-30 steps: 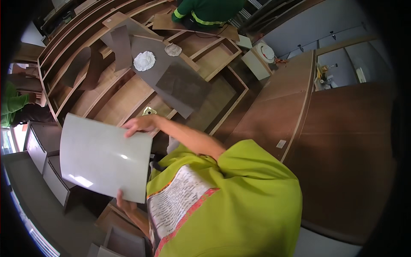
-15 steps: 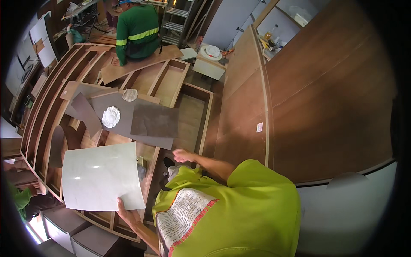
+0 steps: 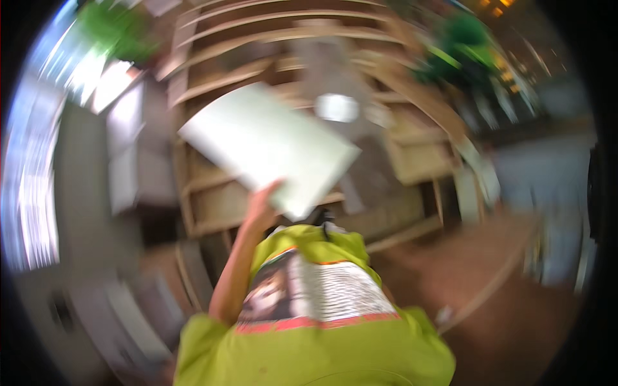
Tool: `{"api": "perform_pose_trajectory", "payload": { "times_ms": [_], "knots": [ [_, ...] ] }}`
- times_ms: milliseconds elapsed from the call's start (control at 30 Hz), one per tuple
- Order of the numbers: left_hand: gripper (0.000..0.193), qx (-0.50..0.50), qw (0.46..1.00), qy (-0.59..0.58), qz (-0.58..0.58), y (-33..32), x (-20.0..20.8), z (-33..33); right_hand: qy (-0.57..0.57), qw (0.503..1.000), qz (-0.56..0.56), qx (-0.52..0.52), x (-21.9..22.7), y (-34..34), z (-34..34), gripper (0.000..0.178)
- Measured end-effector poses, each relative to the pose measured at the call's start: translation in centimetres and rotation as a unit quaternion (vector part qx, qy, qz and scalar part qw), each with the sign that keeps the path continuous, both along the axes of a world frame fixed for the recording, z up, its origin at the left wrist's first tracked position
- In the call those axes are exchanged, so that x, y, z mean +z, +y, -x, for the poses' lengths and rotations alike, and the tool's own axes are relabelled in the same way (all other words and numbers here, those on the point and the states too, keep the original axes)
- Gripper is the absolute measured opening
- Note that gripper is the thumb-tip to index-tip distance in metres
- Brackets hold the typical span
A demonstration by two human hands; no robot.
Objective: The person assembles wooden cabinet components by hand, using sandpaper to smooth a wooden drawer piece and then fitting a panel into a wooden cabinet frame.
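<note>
My left hand (image 3: 262,204) grips a stiff, pale rectangular sheet (image 3: 264,138) by its near edge, thumb on the upper face. Slightly curved and glossy, the sheet is tilted above a large wooden frame (image 3: 215,204) with many slats. Beyond its right edge, a round white blob (image 3: 337,108), blurred now, rests on a grey-brown board (image 3: 325,61) laid across the slats. My right hand does not show. Motion smears most of the picture.
A co-worker in green with a bright yellow stripe (image 3: 457,58) is at the far right of the frame. Another green shape (image 3: 116,29), too blurred to make out, is at the far left. Grey box-like units (image 3: 129,174) stand left; a brown panel (image 3: 476,296) lies right.
My view has swung round to the left, so the frame now lies straight ahead. The sheet, still in my left hand, appears rotated. My right hand has gone out of view.
</note>
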State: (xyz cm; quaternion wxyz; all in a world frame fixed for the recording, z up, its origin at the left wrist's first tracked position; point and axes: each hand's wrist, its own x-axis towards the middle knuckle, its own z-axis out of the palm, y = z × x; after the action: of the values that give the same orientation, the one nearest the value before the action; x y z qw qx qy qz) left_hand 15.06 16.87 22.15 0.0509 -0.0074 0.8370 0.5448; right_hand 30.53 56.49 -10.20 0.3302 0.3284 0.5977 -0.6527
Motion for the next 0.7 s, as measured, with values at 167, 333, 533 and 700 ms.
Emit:
{"api": "perform_pose_trajectory", "payload": {
  "times_ms": [167,333,533,700],
  "knots": [
    [0.056,0.139,0.831,-0.087,-0.532,3.4,3.2,0.5,-0.102,0.992,0.033,0.066,0.6,-0.7,5.1,0.025],
    [0.056,0.186,0.797,0.035,-0.574,3.6,7.9,-3.2,-0.121,0.974,-0.005,0.191,2.3,2.0,15.1,0.028],
    [0.039,0.32,0.757,0.043,-0.569,-4.3,5.4,-7.4,0.005,0.967,-0.023,0.255,4.9,-8.3,27.0,0.039],
    [0.039,0.49,0.636,0.18,-0.569,-10.3,7.1,-10.7,0.112,0.943,-0.017,0.311,11.9,-20.8,29.0,0.032]
  ]
}}
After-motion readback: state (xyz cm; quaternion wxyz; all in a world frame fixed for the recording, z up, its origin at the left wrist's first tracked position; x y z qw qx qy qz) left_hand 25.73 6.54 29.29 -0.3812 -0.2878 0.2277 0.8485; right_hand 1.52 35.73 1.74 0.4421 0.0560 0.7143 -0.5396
